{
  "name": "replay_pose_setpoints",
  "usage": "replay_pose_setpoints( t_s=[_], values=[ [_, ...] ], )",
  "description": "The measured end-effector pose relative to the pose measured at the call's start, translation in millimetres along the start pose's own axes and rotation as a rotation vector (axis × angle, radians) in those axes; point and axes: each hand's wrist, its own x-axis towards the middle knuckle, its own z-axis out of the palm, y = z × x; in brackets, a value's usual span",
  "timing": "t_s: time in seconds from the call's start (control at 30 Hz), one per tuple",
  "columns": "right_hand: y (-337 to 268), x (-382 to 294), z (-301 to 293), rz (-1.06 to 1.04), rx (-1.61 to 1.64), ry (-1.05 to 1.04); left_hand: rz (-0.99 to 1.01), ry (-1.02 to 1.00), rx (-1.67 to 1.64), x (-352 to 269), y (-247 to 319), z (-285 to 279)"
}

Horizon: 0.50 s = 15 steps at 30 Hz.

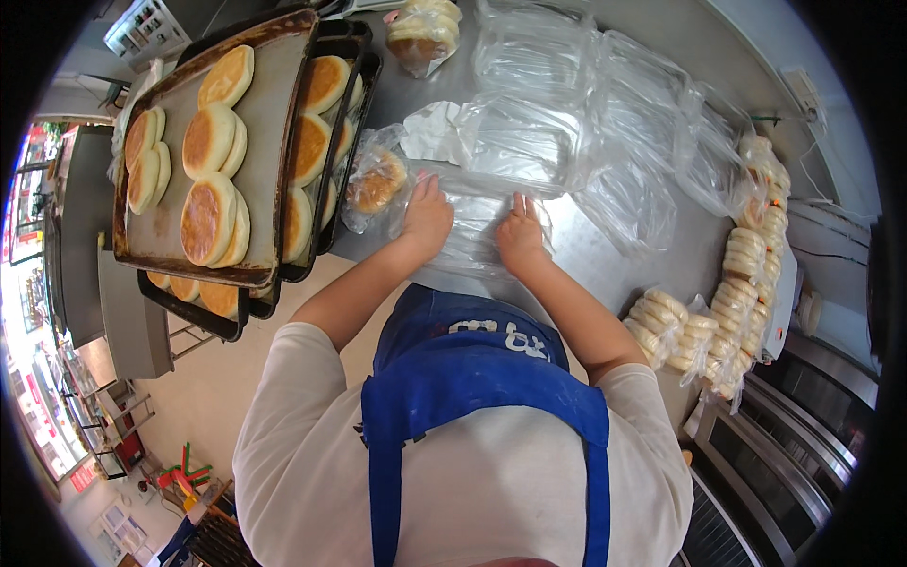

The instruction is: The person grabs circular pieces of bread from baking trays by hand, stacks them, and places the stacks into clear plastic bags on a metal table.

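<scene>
A stack of clear plastic bags [471,223] lies flat on the metal table in front of me. My left hand [427,218] rests on its left side, fingers pointing away from me. On its right side lies my right hand [521,232], fingertips on the plastic. Neither hand shows anything gripped, though the thumbs are hard to make out. Left of my left hand sits a clear bag with browned flat bread [379,181] in it. Beyond my hands lie another stack of plastic bags [524,142] and a crumpled white paper [436,133].
Stacked baking trays [273,142] with round, browned flat breads [209,138] stand at the left. More plastic bags [641,106] cover the table's back right. Bagged pale breads [737,298] line the right edge, and another bag of breads [423,32] stands at the back.
</scene>
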Motion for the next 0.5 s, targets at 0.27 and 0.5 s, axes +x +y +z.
replay_pose_setpoints(
  t_s=[0.27, 0.5],
  values=[
    [-5, -23, -24, -0.074, 0.273, 0.398, 0.020, 0.321, -0.472, -11, 3, -12],
    [47, -99, -15, 0.007, 0.721, 0.754, 0.129, 0.724, -0.638, -46, 19, -20]
  ],
)
